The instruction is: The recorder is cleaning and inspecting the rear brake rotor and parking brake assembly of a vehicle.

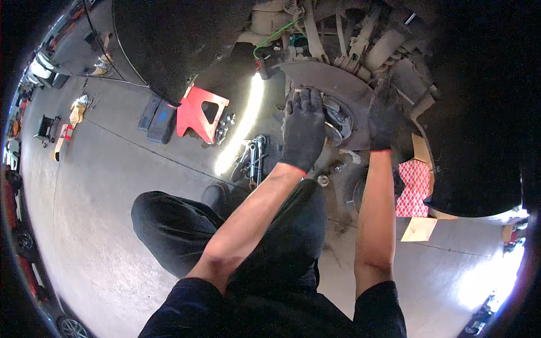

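A round, rusty brake dust shield (pixel 301 69) stands in front of me under a raised vehicle, with bare brake and hub parts (pixel 340 119) at its middle. My left hand (pixel 304 127), in a black glove, is at the left side of these parts. Its fingers curl over at the top, and whatever they grip is hidden under the glove. At the shield's right edge is my right hand (pixel 384 115), gloved in black too, pointing upward. Its fingertips merge with the dark behind, so their hold is unclear.
A glowing strip lamp (pixel 243 127) stands left of the shield, beside several wrenches (pixel 256 159). Further left are a red metal stand (pixel 200 114) and a blue-grey case (pixel 156 119). A small metal ring (pixel 323 180) lies below. To the right sits an opened red-and-white patterned box (pixel 414 188).
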`<state>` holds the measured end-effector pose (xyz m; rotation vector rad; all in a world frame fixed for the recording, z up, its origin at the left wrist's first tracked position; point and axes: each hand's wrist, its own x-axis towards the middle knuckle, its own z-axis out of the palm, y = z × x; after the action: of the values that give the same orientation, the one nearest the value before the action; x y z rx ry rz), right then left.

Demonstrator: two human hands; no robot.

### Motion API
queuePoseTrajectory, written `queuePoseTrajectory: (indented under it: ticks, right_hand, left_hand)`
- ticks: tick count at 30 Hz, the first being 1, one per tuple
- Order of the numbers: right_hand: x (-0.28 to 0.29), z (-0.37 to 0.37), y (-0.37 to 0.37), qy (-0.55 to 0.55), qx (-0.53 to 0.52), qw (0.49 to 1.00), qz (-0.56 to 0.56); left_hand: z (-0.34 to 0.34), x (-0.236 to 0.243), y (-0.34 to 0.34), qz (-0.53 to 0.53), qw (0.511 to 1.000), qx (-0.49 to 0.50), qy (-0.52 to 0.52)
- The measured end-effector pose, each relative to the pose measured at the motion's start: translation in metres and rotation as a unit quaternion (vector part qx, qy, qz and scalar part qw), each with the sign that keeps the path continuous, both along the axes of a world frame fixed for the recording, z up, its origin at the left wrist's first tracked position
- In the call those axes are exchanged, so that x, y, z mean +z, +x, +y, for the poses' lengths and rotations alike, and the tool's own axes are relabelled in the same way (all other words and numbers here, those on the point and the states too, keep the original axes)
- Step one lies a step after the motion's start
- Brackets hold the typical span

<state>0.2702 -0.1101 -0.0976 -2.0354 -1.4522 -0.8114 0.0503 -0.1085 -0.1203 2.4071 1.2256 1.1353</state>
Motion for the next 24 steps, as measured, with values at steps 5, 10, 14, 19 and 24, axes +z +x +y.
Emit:
queuePoseTrajectory:
  ticks: [5, 10, 14, 19, 24]
  right_hand:
    - [-0.003, -0.003, 0.002, 0.062, 0.039, 0.987, -0.146]
    - [-0.009, -0.001, 0.003, -0.002, -0.046, 0.989, -0.138]
    - [-0.010, 0.004, 0.002, 0.066, 0.056, 0.991, 0.098]
    - [-0.008, 0.009, 0.002, 0.103, 0.045, 0.981, 0.157]
    - [-0.011, 0.008, 0.007, 0.061, 0.001, 0.998, -0.009]
  left_hand:
    - [0.002, -0.002, -0.001, 0.010, 1.000, -0.008, -0.028]
    - [0.001, -0.013, -0.001, 0.045, 0.998, 0.000, 0.050]
    - [0.008, -0.014, -0.008, 0.027, 0.999, -0.020, 0.020]
    - [0.009, -0.011, 0.000, 0.030, 0.999, -0.012, 0.006]
    - [0.007, -0.014, -0.002, -0.047, 0.999, -0.020, 0.018]
